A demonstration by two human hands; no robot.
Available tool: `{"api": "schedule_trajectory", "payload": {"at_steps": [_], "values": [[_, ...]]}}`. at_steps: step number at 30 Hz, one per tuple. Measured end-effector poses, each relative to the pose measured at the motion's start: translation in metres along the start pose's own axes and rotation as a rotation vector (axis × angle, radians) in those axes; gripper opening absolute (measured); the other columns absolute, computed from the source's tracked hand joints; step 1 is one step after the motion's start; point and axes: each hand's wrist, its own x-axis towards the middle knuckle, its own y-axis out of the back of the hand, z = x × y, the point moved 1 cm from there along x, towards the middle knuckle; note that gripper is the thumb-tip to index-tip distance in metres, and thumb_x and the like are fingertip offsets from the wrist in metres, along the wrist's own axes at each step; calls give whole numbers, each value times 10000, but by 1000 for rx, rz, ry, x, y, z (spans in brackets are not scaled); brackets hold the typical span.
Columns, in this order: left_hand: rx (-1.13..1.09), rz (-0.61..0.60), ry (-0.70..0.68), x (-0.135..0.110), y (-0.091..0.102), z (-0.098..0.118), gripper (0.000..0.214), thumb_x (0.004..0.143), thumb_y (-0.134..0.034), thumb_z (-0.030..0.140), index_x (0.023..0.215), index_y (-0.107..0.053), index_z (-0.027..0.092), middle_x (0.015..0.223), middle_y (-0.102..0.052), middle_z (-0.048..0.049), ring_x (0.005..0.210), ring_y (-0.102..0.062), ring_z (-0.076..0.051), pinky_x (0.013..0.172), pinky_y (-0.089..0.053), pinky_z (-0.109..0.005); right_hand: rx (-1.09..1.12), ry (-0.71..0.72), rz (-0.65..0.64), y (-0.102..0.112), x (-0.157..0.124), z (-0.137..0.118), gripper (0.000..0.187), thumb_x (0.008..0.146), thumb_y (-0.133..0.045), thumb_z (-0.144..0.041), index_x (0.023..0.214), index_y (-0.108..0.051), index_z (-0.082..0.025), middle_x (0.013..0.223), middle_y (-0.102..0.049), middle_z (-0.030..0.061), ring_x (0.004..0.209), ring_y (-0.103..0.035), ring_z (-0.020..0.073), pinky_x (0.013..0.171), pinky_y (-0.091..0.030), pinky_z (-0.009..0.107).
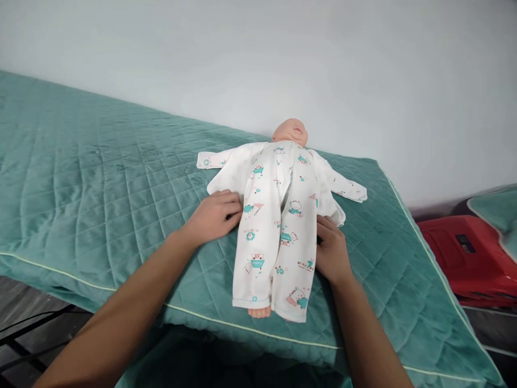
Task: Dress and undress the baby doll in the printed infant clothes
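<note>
A baby doll (pixel 290 130) lies on its back, head away from me, with toes (pixel 259 312) showing below one trouser hem. It has on a white long-sleeved baby top (pixel 234 167), its arms spread and its side flaps fanned out. White printed baby trousers (pixel 258 237) cover its legs and run up over the front of the body. At the trousers' left edge is my left hand (pixel 216 215), fingers curled closed against the cloth. My right hand (pixel 333 248) closes on the opposite edge, its fingertips partly hidden by the cloth and the top's flap.
Under the doll spreads a green quilted cover (pixel 121 188) with a pale piped edge near me. A pale wall (pixel 258 64) rises behind it. On the right, lower down, sits a red plastic object (pixel 464 253). Dark metal bars (pixel 36 328) show at lower left.
</note>
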Motion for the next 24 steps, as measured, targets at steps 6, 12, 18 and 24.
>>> {"api": "schedule_trajectory", "payload": {"at_steps": [6, 12, 18, 24], "values": [[226, 245, 636, 6, -1, -24, 419, 915, -568, 519, 1160, -662, 192, 1223, -628, -168, 1187, -546, -388, 979, -449, -531, -12, -131, 123, 6, -7, 14, 195, 859, -498, -179, 871, -687, -225, 845, -683, 36, 772, -607, 206, 764, -477, 367], [253, 272, 782, 7, -3, -29, 457, 875, -612, 518, 1155, -623, 157, 1305, -580, -225, 1236, -514, -448, 1004, -432, -596, -269, -539, 358, 29, -3, 64, 340, 814, -607, -425, 1020, -680, -163, 1024, -666, 151, 947, -591, 309, 894, -476, 508], [233, 279, 758, 5, -3, -33, 316, 901, -578, 475, 1003, -646, 184, 1271, -602, -218, 1220, -518, -445, 983, -439, -615, -331, -797, 183, 32, 6, 59, 395, 800, -625, -568, 935, -669, -200, 895, -678, 123, 784, -584, 285, 742, -460, 453], [-42, 325, 624, 6, 0, -34, 205, 933, -510, 394, 884, -588, 211, 1033, -675, -118, 1049, -587, -320, 925, -469, -486, 43, -743, 324, 30, 12, 56, 223, 748, -659, -426, 787, -612, -211, 716, -612, 13, 661, -530, 194, 655, -425, 344]]}}
